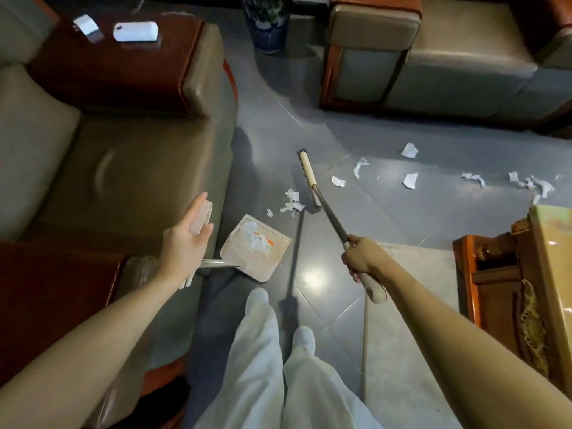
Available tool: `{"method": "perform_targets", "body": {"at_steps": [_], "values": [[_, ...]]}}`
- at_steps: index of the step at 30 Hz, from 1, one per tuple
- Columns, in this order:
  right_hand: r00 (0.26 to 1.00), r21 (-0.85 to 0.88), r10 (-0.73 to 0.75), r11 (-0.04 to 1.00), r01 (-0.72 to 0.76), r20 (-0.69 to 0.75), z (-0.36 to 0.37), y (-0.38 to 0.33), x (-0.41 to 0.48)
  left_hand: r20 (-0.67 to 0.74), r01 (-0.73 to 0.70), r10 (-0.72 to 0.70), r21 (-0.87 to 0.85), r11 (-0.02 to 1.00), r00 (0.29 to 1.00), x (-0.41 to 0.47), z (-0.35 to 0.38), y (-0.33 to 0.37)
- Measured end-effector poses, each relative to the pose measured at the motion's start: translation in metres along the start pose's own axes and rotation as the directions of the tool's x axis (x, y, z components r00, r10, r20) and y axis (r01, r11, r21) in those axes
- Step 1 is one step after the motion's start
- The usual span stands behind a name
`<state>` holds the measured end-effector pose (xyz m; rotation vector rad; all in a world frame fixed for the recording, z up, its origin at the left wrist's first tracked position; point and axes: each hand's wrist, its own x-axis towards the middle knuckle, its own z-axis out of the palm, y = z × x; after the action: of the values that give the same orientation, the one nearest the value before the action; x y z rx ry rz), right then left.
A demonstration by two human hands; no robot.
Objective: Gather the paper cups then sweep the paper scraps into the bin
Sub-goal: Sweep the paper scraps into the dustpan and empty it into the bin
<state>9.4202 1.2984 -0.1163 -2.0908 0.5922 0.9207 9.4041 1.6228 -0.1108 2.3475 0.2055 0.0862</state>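
Observation:
My right hand [362, 258] grips the long handle of a broom whose cream head [308, 171] rests on the grey floor. A small pile of white paper scraps [292, 202] lies just left of the broom head. More scraps [410, 180] are scattered to the right, out to a cluster [532, 184]. A beige dustpan [272, 261] sits on the floor beside the sofa with scraps inside it. My left hand [185, 239] has straight fingers, and the top of the dustpan's upright handle [204, 216] lies against it between thumb and fingers. No paper cups are visible.
A brown sofa [93, 168] fills the left side, with a wooden armrest table [123, 66] carrying white objects. Another sofa [433, 66] and a blue-white vase [269, 29] stand at the back. A carved wooden table [526, 289] is at the right. My legs stand at the bottom centre.

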Motion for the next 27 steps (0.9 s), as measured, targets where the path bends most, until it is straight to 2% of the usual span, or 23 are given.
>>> {"method": "perform_targets", "body": {"at_steps": [4,7,10,17,20,24,27], "values": [[0.987,0.055,0.119,0.991,-0.126,0.109,-0.005,-0.022,0.042,0.080,0.006,-0.009,0.035,0.999,0.997,0.059,-0.002,-0.010],[0.945,0.220,0.217,0.937,-0.272,0.243,-0.011,-0.030,0.065,0.134,0.016,-0.021,0.041,0.999,0.991,0.100,-0.003,-0.015],[0.903,0.201,0.285,0.911,-0.359,0.323,-0.014,-0.038,0.077,0.171,0.036,-0.042,0.038,0.999,0.984,0.135,-0.006,-0.017],[0.895,0.121,0.311,0.923,-0.364,0.320,-0.002,-0.073,0.071,0.198,-0.005,0.000,0.029,1.000,0.980,0.192,-0.002,-0.015],[0.872,0.104,0.325,0.917,-0.385,0.367,0.001,-0.084,0.058,0.242,-0.021,0.021,-0.004,1.000,0.970,0.208,0.006,-0.007],[0.860,-0.101,0.306,0.952,-0.290,0.409,-0.020,-0.096,0.036,0.300,-0.072,0.069,-0.004,0.997,0.951,0.230,0.014,0.009],[0.869,-0.047,0.260,0.963,-0.265,0.422,-0.048,-0.100,0.025,0.354,-0.128,0.107,0.036,0.991,0.929,0.243,0.017,0.019]]}}
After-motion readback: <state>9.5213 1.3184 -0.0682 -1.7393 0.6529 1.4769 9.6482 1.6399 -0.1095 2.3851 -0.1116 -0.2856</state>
